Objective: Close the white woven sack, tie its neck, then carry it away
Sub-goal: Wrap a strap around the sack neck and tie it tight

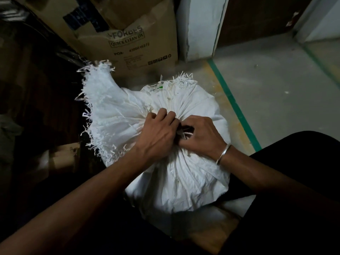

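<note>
Both hands are clenched together on the gathered neck of the white woven sack [184, 177]: left hand [158, 137] beside right hand [200, 137], sack bulging beneath them, frayed mouth fanning leftward.

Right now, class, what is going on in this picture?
A person is closing a full white woven sack standing on the floor. Both hands, the left hand and the right hand, pinch the gathered neck, seemingly working a tie. The frayed top fans out to the left. A cardboard box stands behind. The sack has not been lifted.
</note>
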A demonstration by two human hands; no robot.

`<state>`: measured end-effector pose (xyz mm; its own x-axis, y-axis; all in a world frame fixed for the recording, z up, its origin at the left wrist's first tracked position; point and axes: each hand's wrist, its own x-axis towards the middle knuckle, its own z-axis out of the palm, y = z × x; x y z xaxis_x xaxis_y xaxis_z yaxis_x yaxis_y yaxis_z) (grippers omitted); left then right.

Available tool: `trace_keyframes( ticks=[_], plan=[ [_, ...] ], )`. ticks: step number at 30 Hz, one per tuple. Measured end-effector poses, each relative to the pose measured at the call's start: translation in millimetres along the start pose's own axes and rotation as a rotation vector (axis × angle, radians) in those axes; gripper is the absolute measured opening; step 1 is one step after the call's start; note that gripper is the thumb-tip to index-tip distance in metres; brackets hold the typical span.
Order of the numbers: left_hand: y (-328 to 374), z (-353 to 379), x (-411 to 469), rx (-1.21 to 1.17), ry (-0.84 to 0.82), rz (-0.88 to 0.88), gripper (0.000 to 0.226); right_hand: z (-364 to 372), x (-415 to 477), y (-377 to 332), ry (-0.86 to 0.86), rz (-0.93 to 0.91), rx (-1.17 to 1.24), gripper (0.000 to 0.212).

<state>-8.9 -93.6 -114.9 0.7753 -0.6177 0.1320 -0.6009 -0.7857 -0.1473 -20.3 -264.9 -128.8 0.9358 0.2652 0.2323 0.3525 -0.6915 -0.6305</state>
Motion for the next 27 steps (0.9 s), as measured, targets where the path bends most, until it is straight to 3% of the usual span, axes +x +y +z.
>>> trace_keyframes(
  ticks=[5,11,22,27],
  plan=[
    [-12.0,-3.4,-3.3,-0.09,0.08,0.007,0.021,-5.7,2.6,-1.5,-0.016,0.023,-0.172,0.035],
    [-15.4,-7.0,-6.6,-0.164,0.041,0.003,0.021,-7.4,-0.2,-0.7,-0.073,-0.048,-0.191,0.022],
    [-24.5,-9.6,-4.7,-0.034,-0.015,0.128,0.022,0.7,-0.5,2.8,-0.043,-0.096,-0.116,0.014],
    [-26.0,-19.3,3.7,-0.136,-0.056,0.021,0.03,-0.2,3.4,2.2,-0.022,-0.07,-0.06,0.023]
  ],
)
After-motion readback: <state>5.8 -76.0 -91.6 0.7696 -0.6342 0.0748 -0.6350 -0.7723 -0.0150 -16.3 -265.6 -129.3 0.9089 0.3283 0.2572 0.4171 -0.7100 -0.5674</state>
